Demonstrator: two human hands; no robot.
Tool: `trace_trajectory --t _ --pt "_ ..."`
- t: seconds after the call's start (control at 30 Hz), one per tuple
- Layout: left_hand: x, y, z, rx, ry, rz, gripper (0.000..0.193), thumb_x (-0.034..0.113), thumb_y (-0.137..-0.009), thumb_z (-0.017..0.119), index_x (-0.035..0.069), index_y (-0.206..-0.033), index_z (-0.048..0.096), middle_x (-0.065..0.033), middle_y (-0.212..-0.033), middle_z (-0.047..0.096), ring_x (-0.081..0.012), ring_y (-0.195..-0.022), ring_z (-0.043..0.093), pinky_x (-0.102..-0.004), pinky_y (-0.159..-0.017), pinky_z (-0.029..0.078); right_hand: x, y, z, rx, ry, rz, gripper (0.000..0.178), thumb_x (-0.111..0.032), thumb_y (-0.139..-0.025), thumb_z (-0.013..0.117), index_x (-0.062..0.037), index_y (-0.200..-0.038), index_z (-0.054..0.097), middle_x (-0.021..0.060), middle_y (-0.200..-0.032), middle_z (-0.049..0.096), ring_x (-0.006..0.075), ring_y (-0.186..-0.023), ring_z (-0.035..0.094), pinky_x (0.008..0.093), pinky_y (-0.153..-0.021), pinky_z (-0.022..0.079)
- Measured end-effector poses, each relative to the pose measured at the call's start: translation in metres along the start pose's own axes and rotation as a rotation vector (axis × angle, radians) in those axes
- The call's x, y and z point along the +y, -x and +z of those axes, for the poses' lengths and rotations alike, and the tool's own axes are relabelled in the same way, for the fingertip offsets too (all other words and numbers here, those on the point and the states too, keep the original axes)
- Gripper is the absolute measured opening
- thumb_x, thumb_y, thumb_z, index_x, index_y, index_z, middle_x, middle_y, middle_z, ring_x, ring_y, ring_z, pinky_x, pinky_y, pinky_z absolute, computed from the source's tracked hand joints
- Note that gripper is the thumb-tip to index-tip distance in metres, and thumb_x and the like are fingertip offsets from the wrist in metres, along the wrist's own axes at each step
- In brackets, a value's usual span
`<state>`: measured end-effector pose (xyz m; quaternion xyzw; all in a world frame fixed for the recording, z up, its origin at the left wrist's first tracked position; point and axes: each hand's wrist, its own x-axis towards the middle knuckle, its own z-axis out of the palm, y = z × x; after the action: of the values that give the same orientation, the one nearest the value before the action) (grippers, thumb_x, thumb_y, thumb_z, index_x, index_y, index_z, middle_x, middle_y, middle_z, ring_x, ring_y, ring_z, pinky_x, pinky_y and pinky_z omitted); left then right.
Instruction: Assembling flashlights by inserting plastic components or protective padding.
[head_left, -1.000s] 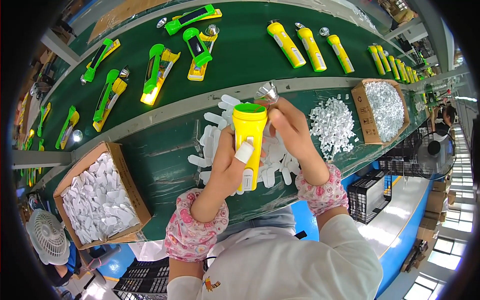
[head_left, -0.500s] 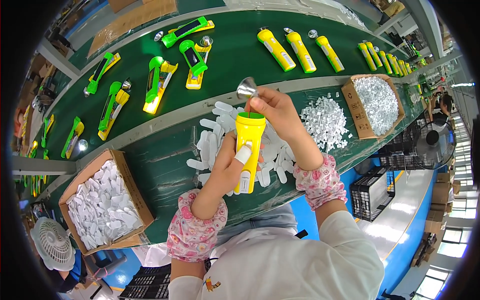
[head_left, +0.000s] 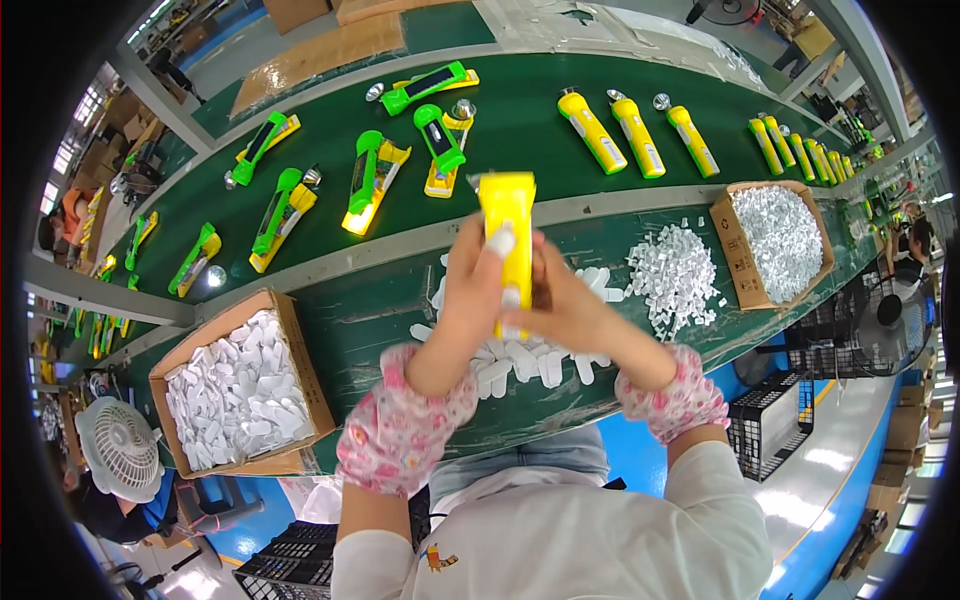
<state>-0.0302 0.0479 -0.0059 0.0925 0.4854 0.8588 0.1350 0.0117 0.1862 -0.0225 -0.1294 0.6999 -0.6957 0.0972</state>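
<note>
A yellow flashlight (head_left: 514, 200) is held upright over the bench, its wide end away from me. My left hand (head_left: 468, 285) wraps round its left side, with a white-covered thumb lying along the front. Near the lower end, the fingers of my right hand (head_left: 572, 308) close against the flashlight's right side. A bit of shiny metal, apparently the reflector (head_left: 474, 183), shows beside the wide end. Under my hands lies a loose pile of white oval plastic pieces (head_left: 548, 362), partly hidden by them.
A box of white oval pieces (head_left: 322, 402) stands at left. To the right are a heap of small white parts (head_left: 672, 275) and a box of similar bits (head_left: 742, 262). Several green-and-yellow flashlights (head_left: 283, 222) and yellow ones (head_left: 592, 130) lie on the green belt (head_left: 520, 100).
My right hand has let go of the reflector and moved down to the flashlight's lower end. Both hands have carried the flashlight farther from me, and the whole view has shifted.
</note>
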Motion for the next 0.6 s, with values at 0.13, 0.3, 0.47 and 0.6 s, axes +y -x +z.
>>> trace_trajectory --t 0.13,0.3,0.47,0.6 --pt "0.031 -0.101 -0.001 -0.062 -0.451 0.075 0.038 0.033 -0.095 0.051 -0.002 -0.109 0.053 -0.0131 -0.099 0.064 -0.0213 -0.087 0.064 -0.0336 -0.077 0.052 -0.022 -0.077 -0.060 0.077 0.112 0.070 0.081 -0.016 -0.080 0.075 0.0030 -0.138 0.023 0.0144 -0.096 0.061 0.0183 -0.073 0.064 0.0312 -0.056 0.055" --pt "0.020 -0.191 -0.062 0.495 -1.580 -0.187 0.079 0.056 -0.074 0.070 -0.008 -0.116 0.049 -0.0203 -0.118 0.060 -0.0320 -0.110 0.061 -0.0420 -0.089 0.051 0.034 -0.149 -0.130 0.333 0.675 0.213 0.065 -0.025 -0.081 0.072 0.0029 -0.130 0.041 0.0238 -0.095 0.065 0.0289 -0.069 0.068 0.0351 -0.053 0.055" --pt "-0.001 -0.202 -0.080 0.485 -1.580 -0.408 0.082 0.042 -0.067 0.081 -0.001 -0.124 0.042 -0.0179 -0.125 0.055 -0.0310 -0.113 0.059 -0.0407 -0.092 0.050 0.049 -0.158 -0.107 0.576 1.385 0.211 0.038 -0.035 -0.088 0.062 -0.0035 -0.110 0.059 0.0175 -0.101 0.060 0.0346 -0.097 0.061 0.0395 -0.075 0.055" --pt "-0.004 -0.186 -0.077 0.446 -1.547 -0.269 0.079 0.030 -0.064 0.080 -0.001 -0.123 0.039 -0.0240 -0.126 0.051 -0.0363 -0.115 0.056 -0.0423 -0.092 0.050 0.030 -0.138 -0.082 0.504 1.280 0.157 0.036 -0.030 -0.085 0.066 -0.0031 -0.108 0.062 0.0164 -0.100 0.062 0.0349 -0.085 0.065 0.0428 -0.077 0.054"
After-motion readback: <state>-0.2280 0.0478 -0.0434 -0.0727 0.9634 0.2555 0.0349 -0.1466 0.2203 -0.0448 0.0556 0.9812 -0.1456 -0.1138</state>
